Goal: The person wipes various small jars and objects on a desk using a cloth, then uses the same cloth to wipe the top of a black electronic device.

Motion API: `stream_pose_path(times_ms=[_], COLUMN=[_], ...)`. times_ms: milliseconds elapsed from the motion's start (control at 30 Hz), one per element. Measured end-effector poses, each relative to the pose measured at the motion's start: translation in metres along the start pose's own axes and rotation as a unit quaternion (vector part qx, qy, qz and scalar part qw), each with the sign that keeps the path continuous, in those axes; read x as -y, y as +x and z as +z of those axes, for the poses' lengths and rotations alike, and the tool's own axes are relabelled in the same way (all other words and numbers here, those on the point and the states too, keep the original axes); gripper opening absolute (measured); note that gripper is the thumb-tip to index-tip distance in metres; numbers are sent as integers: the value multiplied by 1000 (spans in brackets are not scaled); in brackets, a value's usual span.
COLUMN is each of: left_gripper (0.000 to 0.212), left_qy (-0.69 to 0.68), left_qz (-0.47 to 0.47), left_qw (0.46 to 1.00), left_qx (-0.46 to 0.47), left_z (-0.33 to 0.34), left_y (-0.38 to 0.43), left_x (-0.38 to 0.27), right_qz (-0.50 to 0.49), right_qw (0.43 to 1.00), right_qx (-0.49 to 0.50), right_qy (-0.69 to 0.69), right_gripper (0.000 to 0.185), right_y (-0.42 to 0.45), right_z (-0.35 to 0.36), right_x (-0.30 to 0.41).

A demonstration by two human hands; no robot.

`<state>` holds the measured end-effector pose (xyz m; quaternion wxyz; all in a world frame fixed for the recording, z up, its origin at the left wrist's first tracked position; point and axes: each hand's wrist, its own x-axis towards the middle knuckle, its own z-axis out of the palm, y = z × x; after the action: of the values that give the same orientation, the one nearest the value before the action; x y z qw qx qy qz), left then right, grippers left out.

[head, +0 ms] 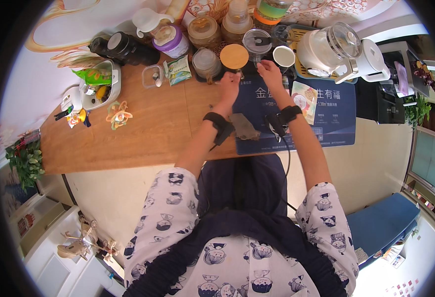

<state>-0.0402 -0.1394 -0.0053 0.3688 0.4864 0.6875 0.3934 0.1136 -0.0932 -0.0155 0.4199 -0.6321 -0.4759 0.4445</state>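
Note:
My left hand (pixel 229 87) is at the front of a cup with a round wooden lid (pixel 234 56). Its curled fingertips are beside what looks like the cup's handle; whether they grip it is unclear. To the right, my right hand (pixel 271 76) has its fingertips at the handle of a clear lidded cup (pixel 257 41); the grip itself is too small to make out. Behind that hand stands a white-rimmed cup (pixel 284 56). A grey cloth (pixel 245 127) lies below my hands, partly on a dark blue printed mat (pixel 332 130).
Jars (pixel 204 31), a purple-lidded tub (pixel 171 41) and black bottles (pixel 132 48) line the wall. A glass kettle (pixel 327 50) stands on a yellow-slatted tray at right. A white basket (pixel 116 80), a sachet (pixel 178 70) and a plastic toy (pixel 119 115) are on the wooden table (pixel 158 130).

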Motion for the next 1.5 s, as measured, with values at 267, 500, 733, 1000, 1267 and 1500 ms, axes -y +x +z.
stream_pose_path(times_ms=[267, 500, 733, 1000, 1267, 1500], left_gripper=[19, 23, 89, 83, 79, 74], left_qy=[-51, 137, 171, 88, 61, -58], left_qz=[12, 120, 82, 99, 151, 203], left_qw=[961, 904, 872, 936, 937, 945], left_qx=[270, 388, 451, 326, 308, 248], left_z=[-66, 13, 29, 38, 17, -5], left_y=[-28, -50, -102, -134, -102, -39], left_x=[-19, -28, -21, -14, -16, -3], right_qz=[-36, -54, 83, -22, -63, -72], right_qw=[991, 980, 961, 985, 985, 982], right_qx=[122, 102, 256, 156, 140, 169], right_qy=[51, -163, -60, -72, -73, -43], right_gripper=[23, 14, 81, 83, 73, 74], right_y=[-64, -107, -149, -178, -155, -95], right_z=[-144, -174, -126, -100, -84, -35], right_x=[79, -24, -41, -42, -18, -5])
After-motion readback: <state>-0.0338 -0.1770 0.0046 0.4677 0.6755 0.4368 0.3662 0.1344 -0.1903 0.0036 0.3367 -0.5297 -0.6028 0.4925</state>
